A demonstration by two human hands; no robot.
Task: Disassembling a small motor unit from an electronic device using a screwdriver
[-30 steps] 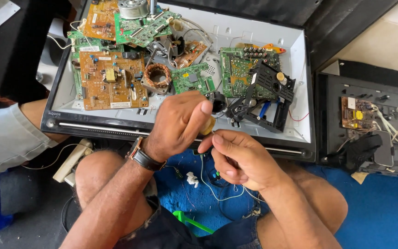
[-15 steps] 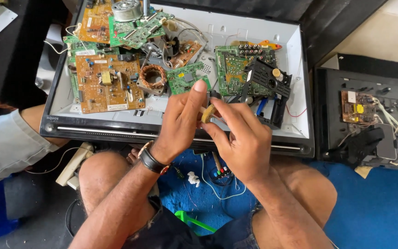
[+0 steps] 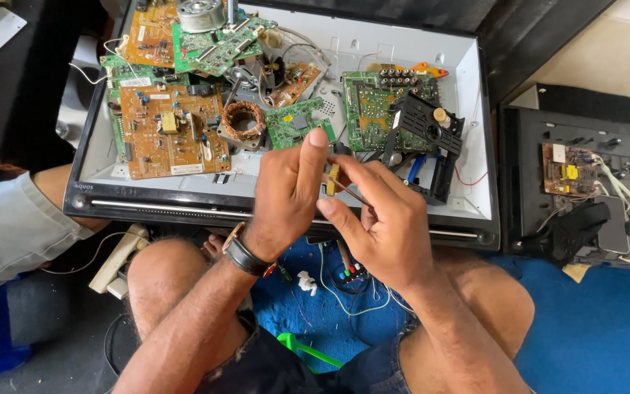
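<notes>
The left hand (image 3: 289, 193) is pinching a small yellow part (image 3: 333, 179) above the white tray (image 3: 468, 80) of circuit boards (image 3: 173, 131), while the right hand (image 3: 380, 219) is gripping a thin probe (image 3: 345, 190) against it. This looks like picking the part apart; steady fingers are needed.

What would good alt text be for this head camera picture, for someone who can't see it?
Seen from above, a seated person's left hand and right hand pinch a small yellowish part between their fingers. Behind them, an opened white casing holds loose green and brown circuit boards and a copper coil.
</notes>
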